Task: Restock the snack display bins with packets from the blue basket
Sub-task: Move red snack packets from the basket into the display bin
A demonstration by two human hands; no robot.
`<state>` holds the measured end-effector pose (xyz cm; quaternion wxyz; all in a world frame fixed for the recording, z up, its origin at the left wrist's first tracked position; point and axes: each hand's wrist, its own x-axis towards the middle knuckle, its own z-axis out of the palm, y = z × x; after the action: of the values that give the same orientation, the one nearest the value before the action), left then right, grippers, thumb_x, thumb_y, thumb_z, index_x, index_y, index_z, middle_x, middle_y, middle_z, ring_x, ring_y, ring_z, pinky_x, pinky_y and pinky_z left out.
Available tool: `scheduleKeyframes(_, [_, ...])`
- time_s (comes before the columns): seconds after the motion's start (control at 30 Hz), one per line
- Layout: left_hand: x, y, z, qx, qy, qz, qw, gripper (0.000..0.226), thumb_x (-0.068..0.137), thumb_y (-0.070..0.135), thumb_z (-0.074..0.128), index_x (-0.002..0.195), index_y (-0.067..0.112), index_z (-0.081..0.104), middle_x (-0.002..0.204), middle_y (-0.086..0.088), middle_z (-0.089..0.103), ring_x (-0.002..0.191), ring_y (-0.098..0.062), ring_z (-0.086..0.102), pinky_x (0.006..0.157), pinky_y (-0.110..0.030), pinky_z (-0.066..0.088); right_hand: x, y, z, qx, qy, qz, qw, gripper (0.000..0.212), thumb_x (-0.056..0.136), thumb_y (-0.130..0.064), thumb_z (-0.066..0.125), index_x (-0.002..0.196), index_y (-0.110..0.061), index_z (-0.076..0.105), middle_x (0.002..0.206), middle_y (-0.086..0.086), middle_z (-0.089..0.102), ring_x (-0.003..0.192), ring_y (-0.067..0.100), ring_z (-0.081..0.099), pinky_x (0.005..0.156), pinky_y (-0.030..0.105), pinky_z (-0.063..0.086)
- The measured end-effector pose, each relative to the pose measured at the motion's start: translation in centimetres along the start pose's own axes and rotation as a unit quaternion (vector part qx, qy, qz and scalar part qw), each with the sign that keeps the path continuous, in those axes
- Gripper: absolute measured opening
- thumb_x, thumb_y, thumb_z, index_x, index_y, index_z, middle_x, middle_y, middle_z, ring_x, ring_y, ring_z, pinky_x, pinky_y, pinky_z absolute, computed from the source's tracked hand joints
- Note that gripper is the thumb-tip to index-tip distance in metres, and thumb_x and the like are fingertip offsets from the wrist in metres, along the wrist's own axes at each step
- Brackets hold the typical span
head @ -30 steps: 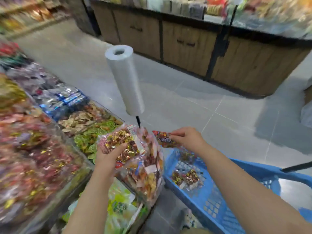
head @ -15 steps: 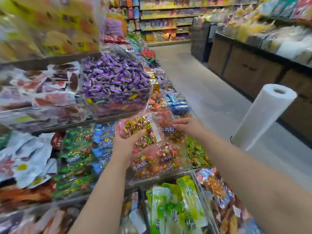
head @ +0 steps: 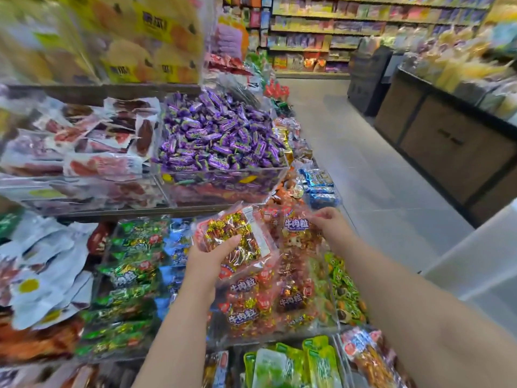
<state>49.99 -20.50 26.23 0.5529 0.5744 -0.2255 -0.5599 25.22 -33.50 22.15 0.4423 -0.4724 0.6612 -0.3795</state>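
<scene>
My left hand (head: 212,256) grips a clear packet of red and gold wrapped snacks (head: 237,236) from below, thumb on its front. My right hand (head: 328,221) pinches the top of a second red packet with a purple label (head: 298,233). Both packets hang just above a clear bin of the same red packets (head: 265,306) on the lower shelf tier. The blue basket is out of view.
A clear bin of purple candies (head: 221,141) sits right above the red bin. Green and blue packets (head: 131,275) fill the bin to its left, green sweets (head: 344,289) the one to its right. The aisle floor (head: 363,175) and a wooden counter (head: 447,147) lie to the right.
The view swung from the blue basket and floor up to the shelves. Both hands carried their packets leftward over the red-packet bin; the right hand's packet has dropped closer to it.
</scene>
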Motion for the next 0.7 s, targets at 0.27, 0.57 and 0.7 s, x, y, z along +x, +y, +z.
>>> scheduleKeyframes(0.27, [1.4, 0.2, 0.5, -0.01, 0.011, -0.008, 1.0, 0.12, 0.025, 0.052, 0.09, 0.133, 0.02, 0.05, 0.13, -0.003, 0.06, 0.12, -0.029, 0.055, 0.095, -0.06, 0.047, 1.5, -0.4, 1.0, -0.432, -0.171, -0.181, 0.867, 0.018, 0.083, -0.018, 0.065, 0.1, -0.021, 0.062, 0.1, 0.001, 0.065, 0.095, 0.024, 0.061, 0.076, 0.033, 0.051])
scheduleKeyframes(0.57, [1.7, 0.0, 0.7, -0.015, 0.029, -0.005, 0.999, 0.127, 0.024, 0.05, 0.094, 0.136, 0.018, 0.046, 0.133, -0.01, 0.057, 0.123, -0.037, 0.053, 0.099, -0.061, 0.042, 2.3, -3.1, 2.6, -0.558, -0.198, -0.268, 0.76, 0.018, 0.086, -0.012, 0.054, 0.096, -0.022, 0.065, 0.095, 0.002, 0.066, 0.089, 0.024, 0.061, 0.066, 0.03, 0.045])
scheduleKeyframes(0.7, [1.8, -0.3, 0.8, -0.002, 0.034, 0.003, 0.999, 0.121, 0.024, 0.051, 0.094, 0.131, 0.016, 0.051, 0.128, -0.011, 0.061, 0.119, -0.037, 0.056, 0.098, -0.061, 0.043, 2.6, -2.6, 3.0, -0.575, -0.14, -0.271, 0.76, 0.029, 0.088, -0.008, 0.048, 0.11, -0.025, 0.058, 0.097, 0.005, 0.064, 0.091, 0.029, 0.061, 0.06, 0.032, 0.044])
